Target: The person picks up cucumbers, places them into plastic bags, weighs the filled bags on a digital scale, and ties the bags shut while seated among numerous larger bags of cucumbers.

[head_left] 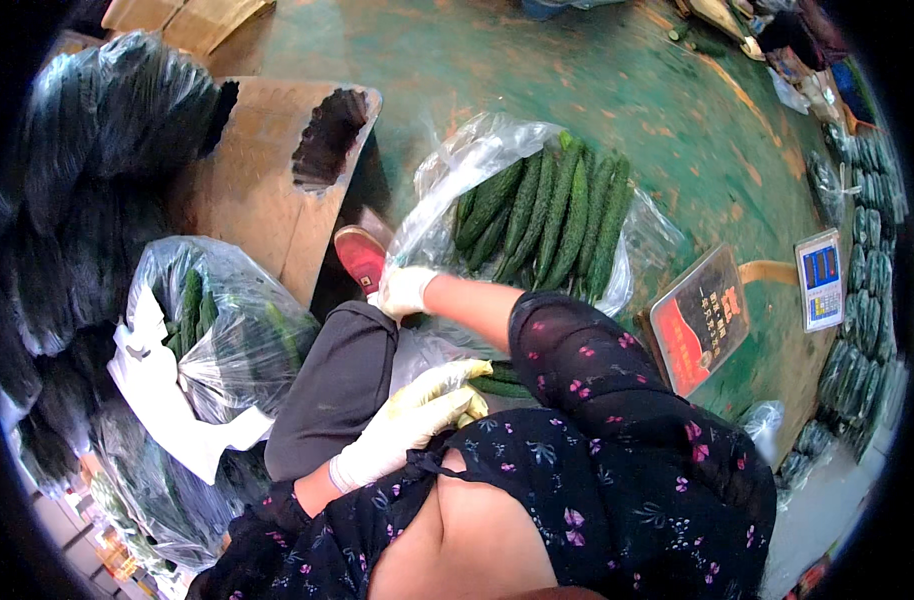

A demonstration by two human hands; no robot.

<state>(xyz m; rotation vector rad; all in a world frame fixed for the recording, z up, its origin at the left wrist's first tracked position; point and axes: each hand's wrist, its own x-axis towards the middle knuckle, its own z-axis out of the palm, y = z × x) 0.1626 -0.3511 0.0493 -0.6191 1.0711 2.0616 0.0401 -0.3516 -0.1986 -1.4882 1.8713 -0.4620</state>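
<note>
In front of me lies an open clear plastic bag (439, 200) with several dark green, bumpy cucumbers (562, 215) side by side in it. My right hand (409, 292), in a white glove, crosses to the bag's near left edge and is closed on the plastic. My left hand (407, 425), gloved too, is nearer my body. Its fingers are at the left ends of a few more cucumbers (505, 380), closed around them as far as I can see. My right sleeve hides part of those cucumbers.
A tied clear bag of cucumbers (247, 340) stands at my left, beside dark filled bags (67, 230) and a cardboard box (247, 180). To my right are a scale platform (699, 320) and its display (820, 280). Packed bags (867, 290) line the far right.
</note>
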